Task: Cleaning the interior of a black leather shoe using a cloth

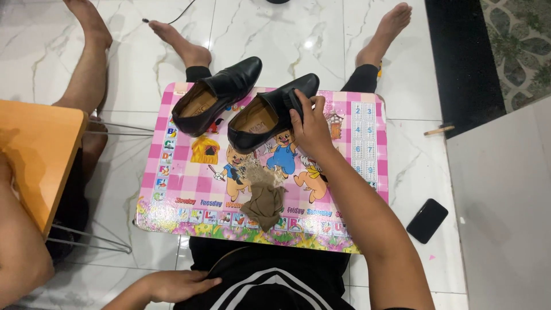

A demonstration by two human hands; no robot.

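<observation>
The right hand [310, 123] rests on the side of a black shoe [270, 115], with its fingers bent over the shoe's edge and pressed on it. I cannot see the fingertips well, because they curl over the far side. This shoe stands on a small pink table [178, 189] with cartoon animals on it, near the middle of the top. A 2nd black shoe [215, 95] stands just to its left, and the 2 shoes are close together at the heel ends. A crumpled brown cloth [263, 198] lies on the table in front of the shoes, nearer the person, and covers some of the pictures.

The left hand [178, 284] lies flat on the person's lap, below the table edge, with the fingers loose and holding nothing.

A black phone [427, 220] lies on the white floor to the right. An orange stool [37, 155] is on the left, cut off by the picture's edge. Another person's bare leg [86, 69] shows beside it.
</observation>
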